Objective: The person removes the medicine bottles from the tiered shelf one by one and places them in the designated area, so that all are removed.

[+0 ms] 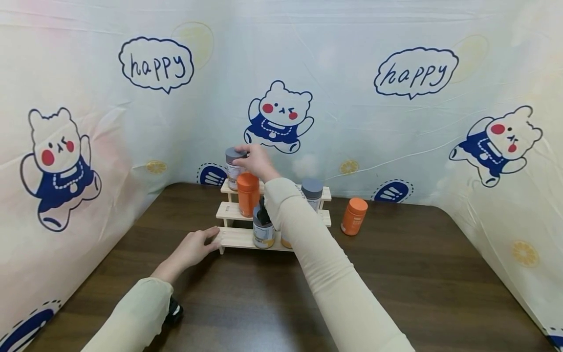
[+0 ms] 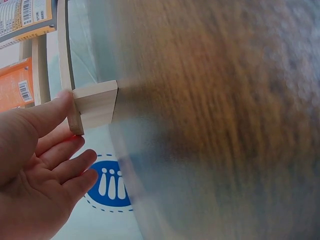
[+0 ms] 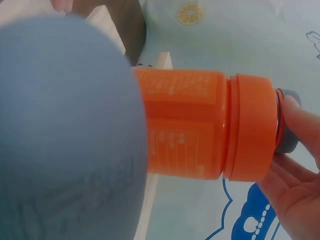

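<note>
A three-step wooden display rack (image 1: 237, 238) stands on the table. At its top left step is a grey-lidded bottle (image 1: 234, 170); my right hand (image 1: 259, 162) reaches over the rack and grips it by the lid (image 3: 288, 121). Directly in front, an orange bottle (image 1: 248, 196) sits on the middle step and covers much of the gripped bottle in the right wrist view. My left hand (image 1: 193, 248) pinches the left end of the lowest step, thumb on top and index finger beneath, as the left wrist view shows. Another grey-lidded bottle (image 1: 264, 235) stands on that step.
One more grey-lidded bottle (image 1: 312, 189) stands at the rack's right side, partly behind my right sleeve (image 1: 316, 254). A further bottle on the lowest step is mostly hidden by the sleeve. A separate orange bottle (image 1: 354, 217) stands on the brown table (image 1: 422, 274), right of the rack. Printed cloth (image 1: 352, 132) hangs behind.
</note>
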`<state>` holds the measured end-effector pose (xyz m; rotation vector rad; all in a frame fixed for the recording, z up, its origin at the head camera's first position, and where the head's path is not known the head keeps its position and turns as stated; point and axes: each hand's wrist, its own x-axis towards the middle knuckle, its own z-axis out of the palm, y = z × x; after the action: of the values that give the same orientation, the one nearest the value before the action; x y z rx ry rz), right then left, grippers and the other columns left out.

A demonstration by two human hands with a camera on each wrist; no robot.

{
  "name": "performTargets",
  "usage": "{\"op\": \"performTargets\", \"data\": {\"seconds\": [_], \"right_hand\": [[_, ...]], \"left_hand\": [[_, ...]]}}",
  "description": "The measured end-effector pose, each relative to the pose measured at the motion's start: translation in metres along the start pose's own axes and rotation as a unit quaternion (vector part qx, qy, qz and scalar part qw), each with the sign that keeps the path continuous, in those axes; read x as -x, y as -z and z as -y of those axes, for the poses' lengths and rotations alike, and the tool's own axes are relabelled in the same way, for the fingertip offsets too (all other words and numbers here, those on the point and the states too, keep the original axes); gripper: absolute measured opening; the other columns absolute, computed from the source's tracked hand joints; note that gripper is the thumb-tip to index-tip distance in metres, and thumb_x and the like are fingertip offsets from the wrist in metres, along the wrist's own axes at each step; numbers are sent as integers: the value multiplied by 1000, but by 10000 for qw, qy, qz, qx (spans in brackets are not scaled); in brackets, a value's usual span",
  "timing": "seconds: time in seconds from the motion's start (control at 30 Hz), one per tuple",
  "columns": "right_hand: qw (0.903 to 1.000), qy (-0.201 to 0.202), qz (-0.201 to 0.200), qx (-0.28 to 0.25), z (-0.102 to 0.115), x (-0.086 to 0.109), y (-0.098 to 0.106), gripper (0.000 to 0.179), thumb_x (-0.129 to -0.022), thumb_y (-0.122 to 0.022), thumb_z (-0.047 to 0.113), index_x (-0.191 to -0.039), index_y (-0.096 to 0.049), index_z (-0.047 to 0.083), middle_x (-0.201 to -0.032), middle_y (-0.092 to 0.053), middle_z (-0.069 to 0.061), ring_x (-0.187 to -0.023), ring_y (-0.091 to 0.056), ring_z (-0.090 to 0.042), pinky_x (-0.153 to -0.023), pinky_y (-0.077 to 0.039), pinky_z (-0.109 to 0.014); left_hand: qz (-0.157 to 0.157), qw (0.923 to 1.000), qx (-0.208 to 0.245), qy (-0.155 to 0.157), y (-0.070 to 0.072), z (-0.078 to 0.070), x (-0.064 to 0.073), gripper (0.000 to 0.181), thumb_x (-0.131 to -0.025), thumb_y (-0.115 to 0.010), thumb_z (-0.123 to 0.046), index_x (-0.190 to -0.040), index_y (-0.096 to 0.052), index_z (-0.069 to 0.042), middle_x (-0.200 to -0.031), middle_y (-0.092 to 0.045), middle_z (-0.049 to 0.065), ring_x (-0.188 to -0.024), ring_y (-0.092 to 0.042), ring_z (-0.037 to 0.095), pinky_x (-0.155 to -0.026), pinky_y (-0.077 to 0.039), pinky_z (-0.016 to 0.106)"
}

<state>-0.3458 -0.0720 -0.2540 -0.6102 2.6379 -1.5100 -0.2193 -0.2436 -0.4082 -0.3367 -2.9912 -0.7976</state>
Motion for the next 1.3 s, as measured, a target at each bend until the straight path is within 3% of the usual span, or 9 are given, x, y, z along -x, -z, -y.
{"op": "performTargets", "data": {"seconds": [0.23,0.43,0.87,1.3], "right_hand": [[9994,-11,-110,329,-1,0,-1,42,-84,-68,15,-126,-59,15,-120,-58,-1,-91,-54,-16,-80,-48,-22],[9983,207,-279,469,-3,1,5,40,-86,-66,16,-126,-59,12,-119,-59,-5,-89,-55,-16,-74,-48,-18],[9958,501,-602,468,-1,4,35,42,-87,-65,19,-127,-57,12,-124,-57,-4,-96,-54,-15,-81,-47,-21],[9926,699,-920,366,3,14,68,41,-86,-66,21,-126,-58,12,-118,-60,-5,-92,-56,-15,-80,-48,-23]], "left_hand": [[-6,10000,27,25,0,0,-1,49,-90,-61,-19,-130,-48,7,-134,-44,23,-120,-43,38,-94,-36,51],[-8,10000,31,2,-1,0,-1,50,-90,-61,-19,-130,-48,7,-133,-44,23,-120,-43,38,-94,-36,51],[37,10000,-8,46,2,-3,-1,49,-90,-61,-19,-129,-48,6,-133,-44,23,-120,-43,38,-95,-36,51],[47,9999,-59,67,1,-3,-1,50,-89,-62,-20,-130,-48,6,-133,-44,23,-120,-43,38,-94,-36,51]]}}
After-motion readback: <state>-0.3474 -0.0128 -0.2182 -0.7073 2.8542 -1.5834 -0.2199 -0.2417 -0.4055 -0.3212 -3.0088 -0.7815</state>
